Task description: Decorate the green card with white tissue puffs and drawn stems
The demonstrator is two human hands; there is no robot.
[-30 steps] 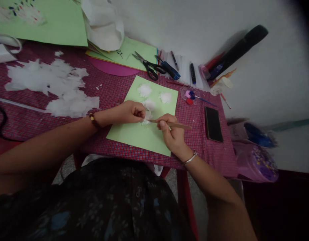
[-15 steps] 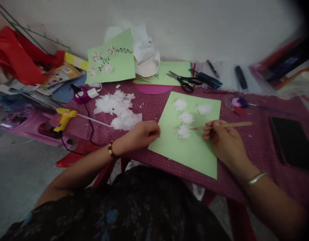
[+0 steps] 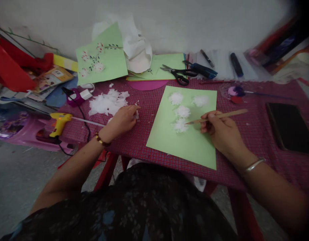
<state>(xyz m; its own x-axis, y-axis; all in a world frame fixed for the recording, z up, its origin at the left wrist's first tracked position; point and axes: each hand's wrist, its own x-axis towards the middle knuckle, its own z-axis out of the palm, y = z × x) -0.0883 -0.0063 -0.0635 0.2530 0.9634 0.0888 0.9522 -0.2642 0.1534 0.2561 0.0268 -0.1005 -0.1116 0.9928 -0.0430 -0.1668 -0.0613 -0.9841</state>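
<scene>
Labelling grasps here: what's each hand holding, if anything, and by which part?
Right hand: thin wooden stick, gripped around its middle. Left hand: beside the white paper pieces; can't tell whether it holds one.

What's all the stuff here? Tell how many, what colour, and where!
sheets: at least three, green, middle and back
puffs: four, white, nearest sheet
stick: one, tan, over nearest sheet
scraps: many, white, left
glue gun: one, yellow, left
scissors: one pair, black, back
tool: one, blue, back
pens: two, dark, back right
phone: one, black, right
cloth: one, red checked, underneath
clutter: uncounted, mixed, both edges
left hand: one, bare, near scraps
right hand: one, bare, holding stick
</scene>
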